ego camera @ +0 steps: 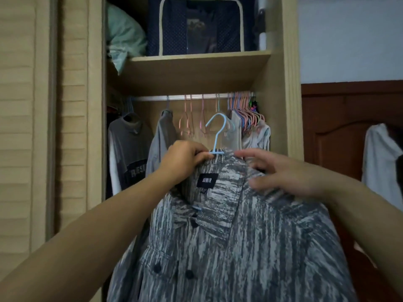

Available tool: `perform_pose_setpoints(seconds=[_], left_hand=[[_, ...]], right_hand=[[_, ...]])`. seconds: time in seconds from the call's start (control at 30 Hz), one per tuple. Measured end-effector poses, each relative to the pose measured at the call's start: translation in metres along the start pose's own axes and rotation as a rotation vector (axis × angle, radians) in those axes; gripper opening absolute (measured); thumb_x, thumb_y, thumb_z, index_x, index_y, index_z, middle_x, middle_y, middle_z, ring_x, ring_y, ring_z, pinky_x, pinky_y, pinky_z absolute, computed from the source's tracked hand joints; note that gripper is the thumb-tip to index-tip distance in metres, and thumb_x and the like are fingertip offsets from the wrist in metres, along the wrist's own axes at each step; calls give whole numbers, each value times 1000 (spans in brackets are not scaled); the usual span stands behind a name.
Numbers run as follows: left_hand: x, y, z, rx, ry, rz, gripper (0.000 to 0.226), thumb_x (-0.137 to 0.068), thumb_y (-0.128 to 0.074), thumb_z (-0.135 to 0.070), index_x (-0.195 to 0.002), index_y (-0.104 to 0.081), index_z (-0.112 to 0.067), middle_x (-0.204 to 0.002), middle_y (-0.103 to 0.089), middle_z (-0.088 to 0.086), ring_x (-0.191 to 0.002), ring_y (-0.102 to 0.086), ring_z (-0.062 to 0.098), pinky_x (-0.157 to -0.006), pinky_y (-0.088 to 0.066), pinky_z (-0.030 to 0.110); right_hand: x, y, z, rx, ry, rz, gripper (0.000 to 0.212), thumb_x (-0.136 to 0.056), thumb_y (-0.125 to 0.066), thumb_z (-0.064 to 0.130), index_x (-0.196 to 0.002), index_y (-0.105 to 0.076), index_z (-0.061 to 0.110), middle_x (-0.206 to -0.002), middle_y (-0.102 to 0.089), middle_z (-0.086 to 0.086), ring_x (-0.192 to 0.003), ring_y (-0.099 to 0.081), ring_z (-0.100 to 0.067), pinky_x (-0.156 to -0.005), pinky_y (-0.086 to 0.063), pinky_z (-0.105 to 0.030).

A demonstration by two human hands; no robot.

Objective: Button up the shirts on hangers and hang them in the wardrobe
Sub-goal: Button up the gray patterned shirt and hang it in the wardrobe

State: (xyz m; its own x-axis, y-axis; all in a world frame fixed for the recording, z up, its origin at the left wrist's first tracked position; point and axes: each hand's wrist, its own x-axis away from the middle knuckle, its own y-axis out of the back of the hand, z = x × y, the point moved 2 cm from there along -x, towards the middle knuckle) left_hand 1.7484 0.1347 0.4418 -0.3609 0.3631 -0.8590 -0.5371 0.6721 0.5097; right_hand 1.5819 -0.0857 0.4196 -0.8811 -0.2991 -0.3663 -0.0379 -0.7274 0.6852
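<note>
A black woven neck label (pixel 207 180) inside the grey-and-white streaked button shirt (pixel 250 247) is reading "SEMIR"; a hanging grey T-shirt (pixel 128 153) is showing partial letters "RESI".

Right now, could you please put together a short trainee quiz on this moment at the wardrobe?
1. True or false: the blue hanger carrying the grey streaked shirt is already hooked on the wardrobe rail.
2. Which hand pinches the hanger at the base of its hook? A. left hand B. right hand
3. Fill in: on the shelf above the rail stands a navy ______ with pale trim.

Key: 1. False, the hook is below and in front of the rail. 2. A; the right hand rests open on the shirt's shoulder. 3. storage box.
</note>
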Motion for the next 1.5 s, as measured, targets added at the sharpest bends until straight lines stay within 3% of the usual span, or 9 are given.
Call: perform_pose_setpoints(seconds=[0.07, 0.13, 0.37, 0.47, 0.6, 0.8, 0.97, 1.23, 1.5], left_hand=[[-2, -19, 5, -12, -29, 48, 26, -89, -71, -50, -96, -82, -27, -84, -76, -6, -75, -68, 12, -68, -56, 38], [-1, -40, 14, -32, -38, 50, 27, -88, -71, -52, -95, -81, -28, -83, -76, -7, -77, -68, 14, -69, -57, 40], [-20, -73, 53, -49, 24, -12, 22, -88, -71, -55, -92, -79, -35, -84, -75, -12, -81, -69, 15, -72, -57, 40], [-37, -79, 62, 27, 13, -17, 20, -87, -73, -51, -92, -80, -33, -86, -73, -13, -82, -66, 10, -75, -55, 37], [-58, -76, 105, 286, -8, 29, 37, -96, -60, -53, -121, -70, -29, -118, -62, -9, -114, -57, 7, -103, -43, 28], [-63, -64, 253, -663, 137, 162, 56, -98, -48, -57, -150, -41, -38, -161, -20, 13, -142, -24, 43, -110, -38, 59], [-98, -44, 299, -601, 260, 59, 61, -101, -43, -56, -156, -25, -37, -165, 2, 11, -147, -6, 45, -107, -38, 65], [-180, 5, 341, -595, 310, 211, 37, -106, -41, -24, -137, -55, -11, -135, -55, 20, -122, -57, 39, -100, -49, 48], [-161, 53, 376, -879, 343, 239, 40, -106, -40, -16, -143, -53, -11, -147, -54, 9, -134, -54, 28, -101, -49, 37]], right_hand=[[-29, 3, -8, 310, -2, -82, 80, -100, -63, 33, -154, -9, 58, -104, -59, 4, -73, -61, -1, -72, -47, -28], [-58, -5, -23, 544, -33, -122, 75, -103, -52, 42, -158, 0, 47, -125, -64, -4, -91, -63, -8, -80, -49, -31], [-110, -11, -62, 634, 99, -3, 59, -103, -55, 37, -152, -29, 55, -151, -49, 11, -120, -58, -8, -101, -47, -31], [-131, -3, -65, 606, 55, -155, 60, -93, -71, 37, -146, -46, 48, -150, -51, 9, -100, -60, 2, -86, -44, -22], [-143, 19, -67, 434, 22, -252, 59, -85, -82, 26, -132, -58, 53, -145, -56, 10, -108, -67, -12, -96, -52, -30], [-154, 21, -53, 523, -79, -347, 59, -85, -82, 26, -132, -58, 54, -148, -54, 5, -70, -62, -5, -65, -52, -23], [-187, 0, -16, 746, -118, -420, 61, -85, -81, 32, -136, -55, 53, -139, -61, 10, -97, -66, -10, -85, -54, -30], [-237, -43, 45, 954, -270, -489, 57, -85, -81, 37, -135, -57, 53, -118, -71, 17, -100, -63, -6, -76, -44, -22], [-271, -85, 92, 1046, -302, -489, 58, -84, -81, 38, -135, -57, 53, -122, -68, 6, -95, -57, -14, -81, -47, -28]])
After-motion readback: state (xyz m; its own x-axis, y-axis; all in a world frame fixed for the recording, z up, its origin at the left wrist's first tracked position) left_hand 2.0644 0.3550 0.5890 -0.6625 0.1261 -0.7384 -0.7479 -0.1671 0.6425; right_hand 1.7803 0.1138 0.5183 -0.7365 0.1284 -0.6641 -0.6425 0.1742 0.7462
